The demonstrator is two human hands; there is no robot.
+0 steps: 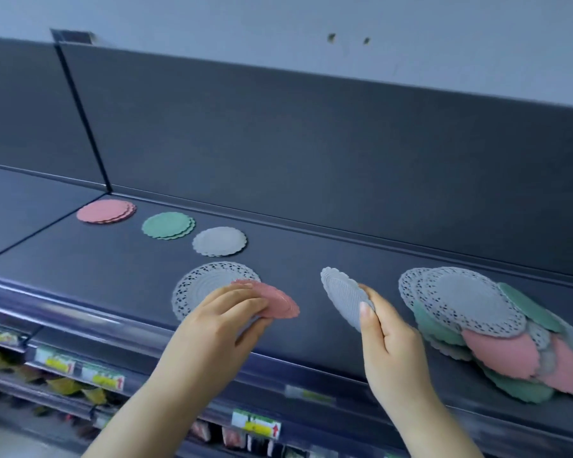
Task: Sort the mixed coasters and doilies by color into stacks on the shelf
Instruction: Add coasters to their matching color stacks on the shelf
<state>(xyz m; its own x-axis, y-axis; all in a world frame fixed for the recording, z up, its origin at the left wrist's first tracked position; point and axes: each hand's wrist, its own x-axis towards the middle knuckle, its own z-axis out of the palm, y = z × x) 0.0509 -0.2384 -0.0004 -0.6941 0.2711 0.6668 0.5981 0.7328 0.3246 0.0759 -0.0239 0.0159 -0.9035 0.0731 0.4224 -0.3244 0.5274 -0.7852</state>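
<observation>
A dark shelf is running from the far left to the near right, with a dark back panel standing along its far edge. At the right end a mixed pile is lying fanned out: grey lace pieces are sitting on top, with pink, green and grey rounds spilling out beneath them toward the near right.

The left hand is reaching in over the near middle of the shelf, its fingers curling round a few pink coasters and holding them nearly flat. The right hand is hovering between the left hand and the pile, pinching a grey coaster with the thumb pressing on its face and the fingers behind; the coaster is tilting up on edge.

A grey lace doily is lying flat on the shelf, its near right part hidden under the left hand and the pink coasters. Beyond it three small stacks are sitting in a line receding to the far left, apart from one another: a grey stack nearest, then a green stack, then a pink stack by the far corner.

Blurred price tags are hanging on the rails below the shelf.
</observation>
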